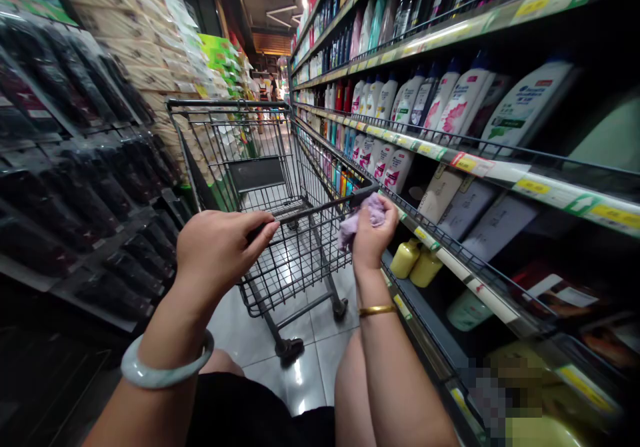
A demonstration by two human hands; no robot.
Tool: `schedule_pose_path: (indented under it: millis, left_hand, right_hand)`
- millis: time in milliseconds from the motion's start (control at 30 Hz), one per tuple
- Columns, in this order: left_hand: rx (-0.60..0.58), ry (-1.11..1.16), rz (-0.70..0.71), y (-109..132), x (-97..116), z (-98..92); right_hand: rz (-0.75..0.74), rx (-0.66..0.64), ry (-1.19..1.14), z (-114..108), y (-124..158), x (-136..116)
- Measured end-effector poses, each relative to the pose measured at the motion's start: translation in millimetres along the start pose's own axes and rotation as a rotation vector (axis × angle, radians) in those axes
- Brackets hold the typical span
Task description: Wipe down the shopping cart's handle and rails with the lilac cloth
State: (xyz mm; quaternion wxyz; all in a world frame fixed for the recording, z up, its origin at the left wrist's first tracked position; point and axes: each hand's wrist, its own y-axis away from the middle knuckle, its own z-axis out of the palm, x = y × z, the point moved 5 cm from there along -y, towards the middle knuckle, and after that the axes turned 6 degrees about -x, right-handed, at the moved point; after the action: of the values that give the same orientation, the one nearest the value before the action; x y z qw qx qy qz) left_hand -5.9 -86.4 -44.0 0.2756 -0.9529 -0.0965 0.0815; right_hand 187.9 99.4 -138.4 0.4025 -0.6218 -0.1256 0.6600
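A dark wire shopping cart (300,270) stands in front of me. My left hand (220,247) is closed at the left end of the cart's near rim, thumb and forefinger brought together on the bar; the palm side is hidden. My right hand (374,234) has its fingers wrapped round a crumpled light purple cloth (350,228). That cloth lies against the right end of the same rim, near the corner. Through the wire, the basket's grid bottom shows grey floor tiles.
Shelves of shampoo bottles (463,104) run close along the right, with price rails (525,184) jutting out. Packaged dark goods (95,207) hang at left, before stacked tissue packs (145,40). Cart wheels (289,350) rest on the tiled floor (260,374). People (273,87) stand far down the aisle.
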Motion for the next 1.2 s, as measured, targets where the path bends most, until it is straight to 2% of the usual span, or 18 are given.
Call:
schedule_pose_path:
  millis: [67,133,200,267,367,433,533,633,700,733,800,933,1000,1033,1100,1200]
  left_hand:
    - [0.001,-0.007,-0.003,-1.2,0.6,0.8]
    - [0.003,-0.015,-0.009,-2.2,0.6,1.4]
    - [0.003,-0.013,-0.002,-2.7,0.7,1.8]
    - [0.001,0.003,0.021,-2.8,1.2,1.6]
    - [-0.009,0.031,0.054,-2.5,2.6,1.0]
    - [-0.012,0.038,0.053,-2.6,3.0,0.7]
    - [-0.01,0.038,0.042,-3.4,2.8,0.5]
    - [-0.023,0.048,0.054,-4.5,2.4,1.0]
    - [-0.036,0.058,0.073,-5.0,2.1,1.3]
    - [-0.042,0.061,0.079,-5.0,1.8,1.4]
    - [-0.045,0.064,0.085,-4.6,1.1,1.2]
    - [-0.043,0.047,0.065,-3.3,0.4,0.3]
    - [-0.042,0.037,0.049,-3.4,1.0,-0.2]
    - [-0.043,0.035,0.044,-3.7,1.6,-0.4]
    - [-0.047,0.032,0.045,-4.6,3.3,-0.4]
    - [-0.055,0.032,0.059,-6.3,5.3,0.5]
  right_hand:
    - [-0.118,-0.102,-0.041,10.7,19.2,-26.9]
    - [-0.283,-0.262,-0.064,21.1,34.2,-52.8]
    - [-0.405,-0.368,-0.056,24.5,37.1,-61.1]
    - [-0.394,-0.29,-0.029,17.1,24.4,-46.9]
    - [-0.199,-0.042,-0.004,1.3,1.8,-10.8]
    - [-0.151,-0.023,-0.01,0.8,2.5,-6.0]
    - [-0.271,-0.207,-0.035,12.8,32.9,-38.6]
    - [-0.536,-0.492,-0.074,26.5,79.7,-85.2]
    - [-0.703,-0.605,-0.066,28.9,98.1,-99.7]
    - [-0.746,-0.621,-0.051,28.1,98.8,-98.6]
    - [-0.688,-0.573,-0.012,24.1,81.4,-79.8]
    - [-0.272,-0.236,0.029,6.8,25.4,-19.0]
    - [-0.157,-0.171,0.036,3.9,20.3,-9.5]
    - [-0.154,-0.206,0.029,6.3,25.7,-14.1]
    - [-0.254,-0.372,-0.018,15.6,49.9,-38.6]
    - [-0.608,-0.612,-0.084,27.3,101.4,-87.1]
